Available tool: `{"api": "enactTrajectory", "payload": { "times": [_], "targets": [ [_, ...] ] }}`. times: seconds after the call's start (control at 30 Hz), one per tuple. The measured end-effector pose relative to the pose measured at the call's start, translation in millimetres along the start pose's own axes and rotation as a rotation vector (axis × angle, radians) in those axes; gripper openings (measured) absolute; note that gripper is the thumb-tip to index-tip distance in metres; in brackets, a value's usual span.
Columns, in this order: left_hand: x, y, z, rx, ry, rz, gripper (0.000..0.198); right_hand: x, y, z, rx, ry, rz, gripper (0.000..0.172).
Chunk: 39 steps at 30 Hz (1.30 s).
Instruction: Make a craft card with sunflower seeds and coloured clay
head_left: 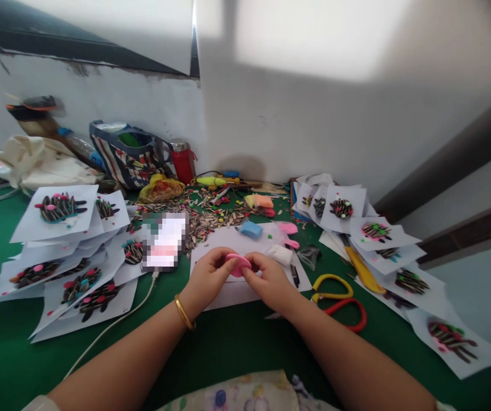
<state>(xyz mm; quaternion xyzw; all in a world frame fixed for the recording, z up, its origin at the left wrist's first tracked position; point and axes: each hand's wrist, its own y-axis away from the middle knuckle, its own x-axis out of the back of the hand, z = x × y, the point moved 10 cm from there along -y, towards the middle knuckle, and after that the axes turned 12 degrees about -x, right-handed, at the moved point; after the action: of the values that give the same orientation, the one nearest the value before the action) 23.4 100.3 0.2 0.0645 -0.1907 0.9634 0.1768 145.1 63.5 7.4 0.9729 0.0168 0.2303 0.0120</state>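
Note:
A flat, rounded piece of pink clay [238, 265] is pinched between my two hands above a white sheet of paper [223, 296]. My left hand [211, 278] grips its left edge with thumb and fingers. From the right, my right hand [270, 278] holds the other edge, thumb on the near side. On the paper behind my hands lie a blue clay block [251, 229] and a white clay lump [280, 254]. Pink clay [288, 228] rests at the paper's right edge, and a black pen [295, 276] lies near my right hand.
Scissors with yellow and red handles [358, 315] lie right of my right hand. Stacked seed-picture sheets stand left [27, 234] and right [480, 342]. A phone [166, 240] with a cable, scattered seeds [205, 214], a red flask [182, 162] and a striped bag [121, 157] are farther back.

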Motion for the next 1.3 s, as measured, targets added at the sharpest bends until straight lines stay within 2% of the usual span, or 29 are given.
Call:
{"api": "enactTrajectory", "payload": {
  "times": [0.1, 0.2, 0.3, 0.47, 0.6, 0.9, 1.0, 1.1, 1.2, 1.3],
  "targets": [
    [-1.9, 0.0, 1.6, -0.012, -0.042, -0.015, 0.033, 1.9, -0.4, 1.7, -0.011, 0.008, 0.008, 0.012],
    [-6.5, -0.1, 1.9, -0.012, -0.033, -0.064, 0.024, 5.2, -1.1, 2.0, -0.002, 0.024, 0.034, 0.011],
    [-8.0, 1.6, -5.1, 0.064, 0.047, -0.064, 0.027, 9.8, -1.8, 2.2, 0.012, -0.020, 0.064, 0.011],
    [-10.6, 3.7, -8.9, 0.142, 0.171, -0.044, 0.034, 13.3, 0.2, -1.1, 0.059, -0.117, 0.062, 0.027],
    [-17.3, 5.8, -11.4, 0.180, 0.242, -0.088, 0.033, 12.2, 2.7, -5.0, 0.116, -0.061, 0.052, 0.031],
    [-24.2, 11.3, -23.6, 0.270, 0.388, -0.092, 0.036, 10.4, 2.0, -6.0, 0.160, 0.060, 0.047, 0.034],
    [-21.3, 10.8, -22.7, 0.269, 0.356, -0.089, 0.037, 11.8, 3.5, -7.0, 0.178, 0.057, 0.050, 0.039],
    [-21.3, 11.0, -20.3, 0.267, 0.313, -0.109, 0.036, 9.9, 4.4, -9.5, 0.189, 0.040, 0.012, 0.041],
    [-23.9, 11.1, -16.7, 0.252, 0.307, -0.134, 0.036, 3.1, 4.8, -13.6, 0.196, 0.026, -0.076, 0.034],
    [-24.2, 10.4, -14.9, 0.236, 0.297, -0.139, 0.036, 1.2, 5.1, -15.8, 0.188, -0.005, -0.110, 0.032]
  ]
}}
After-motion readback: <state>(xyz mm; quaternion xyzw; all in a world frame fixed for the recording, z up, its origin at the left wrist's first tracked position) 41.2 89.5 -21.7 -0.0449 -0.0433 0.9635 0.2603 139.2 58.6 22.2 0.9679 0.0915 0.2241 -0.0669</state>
